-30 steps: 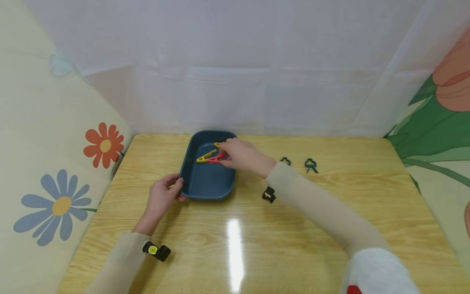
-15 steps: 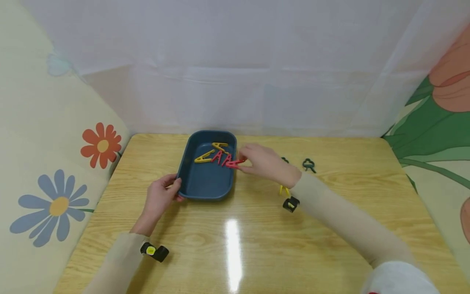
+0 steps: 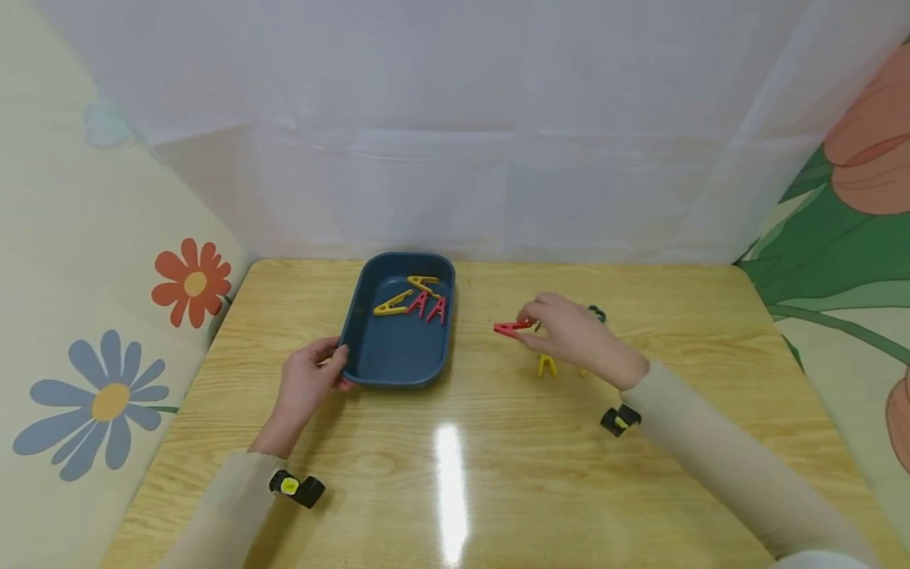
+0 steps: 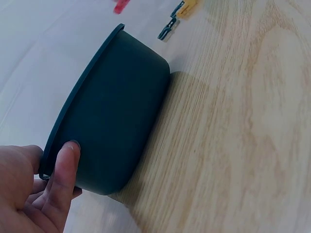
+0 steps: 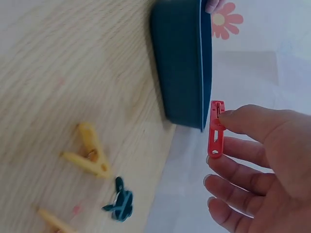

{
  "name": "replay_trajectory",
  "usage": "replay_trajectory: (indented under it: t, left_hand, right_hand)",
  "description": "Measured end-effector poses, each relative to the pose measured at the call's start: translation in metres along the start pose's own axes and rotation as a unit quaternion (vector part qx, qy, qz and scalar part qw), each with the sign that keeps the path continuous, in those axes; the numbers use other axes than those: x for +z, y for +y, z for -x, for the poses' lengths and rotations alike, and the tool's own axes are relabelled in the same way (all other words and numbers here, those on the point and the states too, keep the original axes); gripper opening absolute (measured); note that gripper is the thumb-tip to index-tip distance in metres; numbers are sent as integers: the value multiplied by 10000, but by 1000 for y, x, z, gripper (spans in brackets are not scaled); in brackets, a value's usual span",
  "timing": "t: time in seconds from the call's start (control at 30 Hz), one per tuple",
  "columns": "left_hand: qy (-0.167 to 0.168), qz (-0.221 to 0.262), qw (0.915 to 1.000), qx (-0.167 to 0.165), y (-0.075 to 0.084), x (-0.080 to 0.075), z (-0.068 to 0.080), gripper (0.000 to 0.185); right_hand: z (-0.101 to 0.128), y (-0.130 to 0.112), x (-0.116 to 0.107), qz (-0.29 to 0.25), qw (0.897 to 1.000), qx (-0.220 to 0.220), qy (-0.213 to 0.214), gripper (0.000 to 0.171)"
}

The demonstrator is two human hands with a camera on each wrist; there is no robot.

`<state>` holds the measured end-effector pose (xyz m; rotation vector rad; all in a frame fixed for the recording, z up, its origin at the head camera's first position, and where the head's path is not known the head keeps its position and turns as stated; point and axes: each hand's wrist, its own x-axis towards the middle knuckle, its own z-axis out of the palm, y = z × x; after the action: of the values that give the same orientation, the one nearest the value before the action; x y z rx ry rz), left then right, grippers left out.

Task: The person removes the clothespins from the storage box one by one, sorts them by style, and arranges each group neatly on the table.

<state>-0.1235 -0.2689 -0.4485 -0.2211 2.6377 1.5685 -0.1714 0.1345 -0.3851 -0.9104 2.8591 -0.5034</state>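
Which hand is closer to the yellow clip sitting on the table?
The right hand. It hovers just above the yellow clip, pinching a red clip. The left hand is far off, gripping the blue tray by its near left corner.

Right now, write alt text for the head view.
A person's right hand pinches a red plastic clothes peg above a wooden table, while the left hand grips the rim of a dark blue plastic tray holding yellow and red pegs.
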Motion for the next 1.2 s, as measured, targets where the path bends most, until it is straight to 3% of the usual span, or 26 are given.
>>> replay_trajectory:
  t: [0.3,0.5,0.87,1.07,1.2]
  left_hand:
    - [20,41,10000,26,0,-1,1,44]
    - [3,16,10000,-30,0,-1,1,45]
    - [-3,49,10000,-7,0,0,0,44]
    - [-2,63,10000,-1,0,0,0,44]
    - [8,40,10000,25,0,0,0,44]
  right_hand:
    - [39,24,9,-331,9981,358,385,23]
    - [60,35,14,-527,9936,894,451,24]
    - [99,61,26,-901,9714,2102,642,30]
    - [116,79,38,-1127,9595,2477,723,30]
    - [121,88,45,-1006,9549,2703,711,33]
